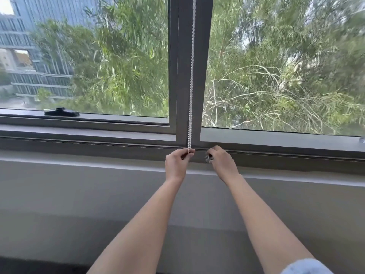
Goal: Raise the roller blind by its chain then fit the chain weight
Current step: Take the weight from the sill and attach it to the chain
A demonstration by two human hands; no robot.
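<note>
Window glass fills the upper view on both sides of a grey vertical mullion (187, 66), with blurred green trees outside and a grey building at far left. Down the face of that mullion hangs the white bead chain (191, 80), a doubled strand running straight from the top edge of the view to the sill level. Below the glass, the grey window frame (88, 133) steps out in a long horizontal ledge, and under it a pale wall (79, 194) drops away towards the bottom of the view, so both forearms reach across open space with nothing near them on either side. A black window latch (62, 112) sits on the left sash rail, well apart from the hands. The left hand (176, 165) is at the foot of the mullion, thumb and forefinger pressed together on the bottom end of the chain, the other fingers curled in. The right hand (222, 162) is just beside it, apart from the chain, fingers bent around a small item that looks partly clear and dark; motion blur hides what it is and how firmly it is gripped. A light blue sleeve (306, 266) edge shows at the bottom right corner.
</note>
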